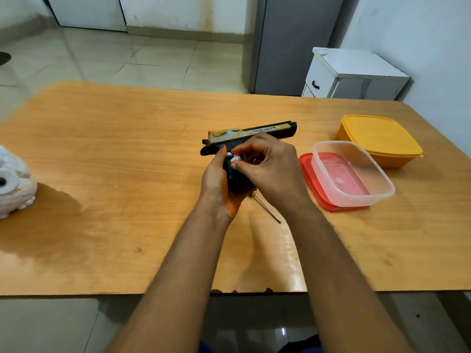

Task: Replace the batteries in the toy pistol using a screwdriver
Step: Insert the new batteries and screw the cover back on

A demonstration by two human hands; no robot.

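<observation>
On the wooden table [127,154], the toy pistol [254,132] lies barrel pointing right, its grip wrapped by the left hand [216,179]. The right hand [270,164] pinches a small silvery battery [240,157] at the grip (compartment apparently open), directly beside it; screwdriver [267,207] lies just below.

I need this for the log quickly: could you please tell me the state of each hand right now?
Left hand: closed around the handle of the toy pistol.
Right hand: fingers pinching a small silvery part at the handle; what it is cannot be told.
</observation>
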